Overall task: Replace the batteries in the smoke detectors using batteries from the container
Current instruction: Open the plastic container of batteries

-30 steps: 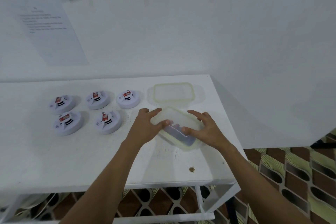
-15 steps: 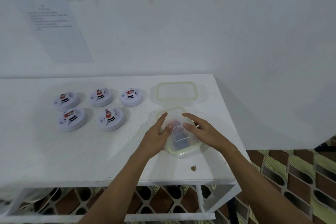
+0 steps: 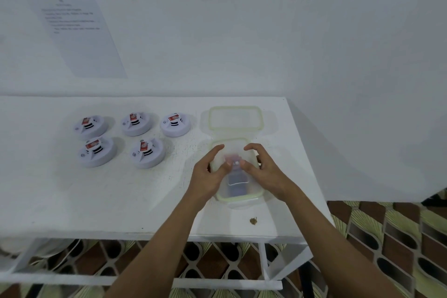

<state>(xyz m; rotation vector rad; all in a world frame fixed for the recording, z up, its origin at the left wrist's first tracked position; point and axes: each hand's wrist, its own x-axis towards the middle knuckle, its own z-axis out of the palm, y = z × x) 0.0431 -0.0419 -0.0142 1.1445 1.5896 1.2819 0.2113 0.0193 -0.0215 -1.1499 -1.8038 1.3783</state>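
Nearest on the white worktop a small brown speck lies close to the front edge. Just beyond it sits the clear box with its pale green rim, dark batteries showing blurred inside. Both hands are over the box: the left hand at its left side, the right hand at its right, thumbs and fingertips meeting above the middle around a small blurred thing, pinkish with a pale spot. Whether either hand actually pinches it I cannot tell; the fingers are bent, not fully closed. Behind the box, touching its far edge, the lid lies flat. To the left, well apart from the box, five round white detectors sit in two rows, three at the back and two in front, each with a red-labelled battery on top. Printed sheets hang on the wall behind
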